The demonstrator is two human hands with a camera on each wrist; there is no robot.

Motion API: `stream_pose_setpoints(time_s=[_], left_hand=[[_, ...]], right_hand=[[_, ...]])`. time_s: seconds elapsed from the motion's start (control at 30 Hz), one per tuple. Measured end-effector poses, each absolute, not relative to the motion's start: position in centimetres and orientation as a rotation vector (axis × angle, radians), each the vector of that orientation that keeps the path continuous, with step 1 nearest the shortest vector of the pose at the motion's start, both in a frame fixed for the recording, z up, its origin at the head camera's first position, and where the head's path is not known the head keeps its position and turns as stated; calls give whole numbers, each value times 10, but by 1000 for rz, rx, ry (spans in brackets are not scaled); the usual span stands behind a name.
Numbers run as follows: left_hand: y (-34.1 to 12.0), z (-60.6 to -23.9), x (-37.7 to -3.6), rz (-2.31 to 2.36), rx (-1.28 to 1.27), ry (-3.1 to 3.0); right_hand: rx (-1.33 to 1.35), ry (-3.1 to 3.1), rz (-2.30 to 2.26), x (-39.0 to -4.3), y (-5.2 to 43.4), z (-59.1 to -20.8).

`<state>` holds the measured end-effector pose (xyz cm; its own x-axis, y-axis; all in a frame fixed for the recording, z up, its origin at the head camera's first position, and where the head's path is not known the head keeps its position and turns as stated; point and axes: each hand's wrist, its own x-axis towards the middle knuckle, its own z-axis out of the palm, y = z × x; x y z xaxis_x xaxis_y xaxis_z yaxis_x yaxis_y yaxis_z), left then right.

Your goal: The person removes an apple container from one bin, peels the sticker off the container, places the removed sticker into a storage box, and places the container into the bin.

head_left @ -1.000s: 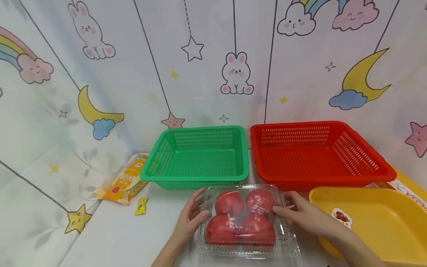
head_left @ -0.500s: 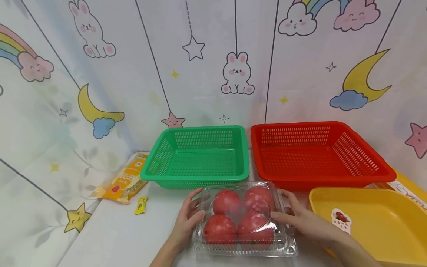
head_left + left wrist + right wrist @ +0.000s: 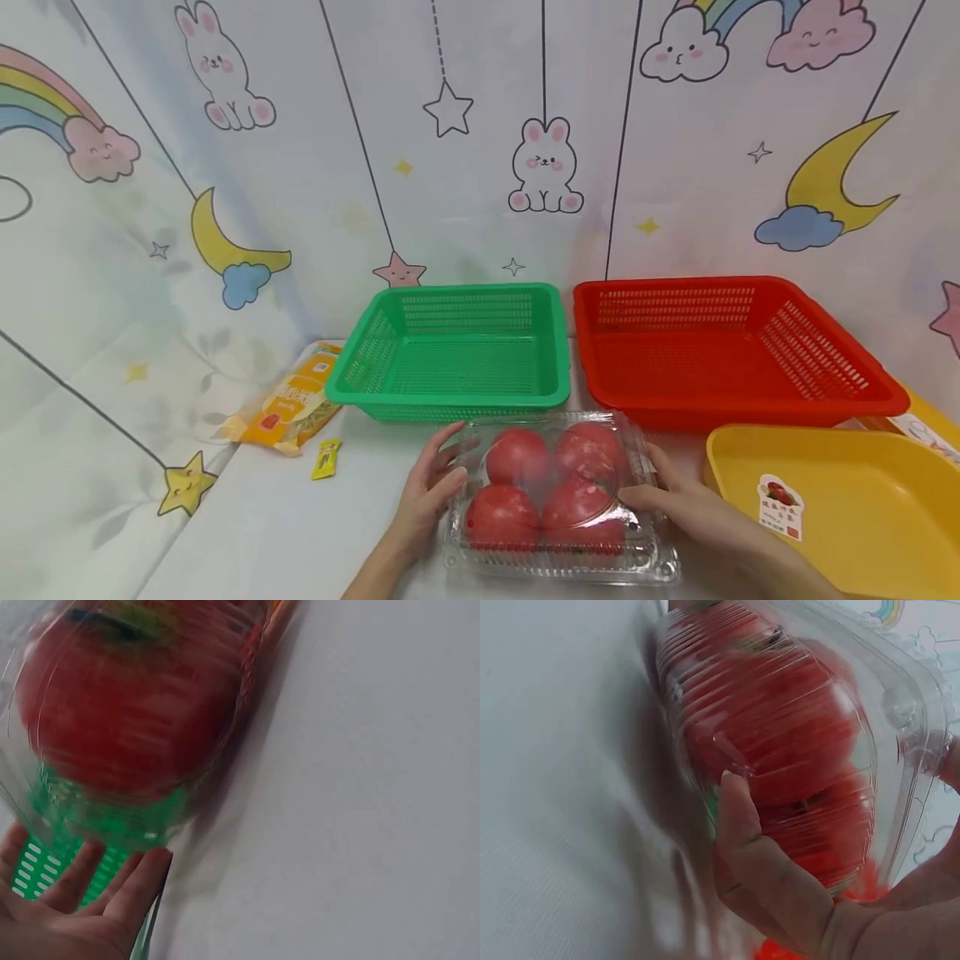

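Note:
A clear plastic clamshell box (image 3: 558, 568) with several large round red fruits (image 3: 501, 517) inside lies low in the middle of the head view, its lid down. From the left side my left hand (image 3: 422, 492) holds the box, thumb near the lid's edge; the left wrist view has its fingertips at the end wall. My right hand (image 3: 693, 508) grips the opposite side. The right wrist view shows those fingers (image 3: 739, 810) against the ribbed lower wall, with the thumb (image 3: 951, 766) over on the rim side. A dark stem shows on one fruit in the left wrist view.
Behind the box stand a green basket (image 3: 450, 411) and a red basket (image 3: 742, 412). A yellow tray (image 3: 847, 435) with a sticker is close to my right forearm. On the left lie an orange snack bag (image 3: 294, 400) and a small yellow packet (image 3: 326, 459). A patterned cloth hangs behind.
Both hands keep their hold while the box shifts slightly left relative to the baskets. The head view has turned a little, so the whole scene sits further right in it.

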<state>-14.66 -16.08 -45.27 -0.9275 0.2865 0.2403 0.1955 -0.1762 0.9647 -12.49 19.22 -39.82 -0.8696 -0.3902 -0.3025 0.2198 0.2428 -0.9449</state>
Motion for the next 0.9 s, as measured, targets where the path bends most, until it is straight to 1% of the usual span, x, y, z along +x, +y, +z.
stream_pose_setpoints(time_s=[0.13,0.2,0.4,0.63,0.9], left_hand=[[-163,-450,-150,2273,617,1946],[-164,-448,-152,2269,629,1920],[-171,-442,-153,2218,590,1977],[-184,-434,-157,2356,597,1960],[-200,-430,-163,2469,322,2097]], right_hand=[[-137,1996,-1718,-121,197,-397],[-83,2013,-1693,-120,199,-394],[5,1881,-1773,-111,204,-391],[41,1708,-1818,-102,214,-385],[-24,1360,-1996,-98,217,-367]])
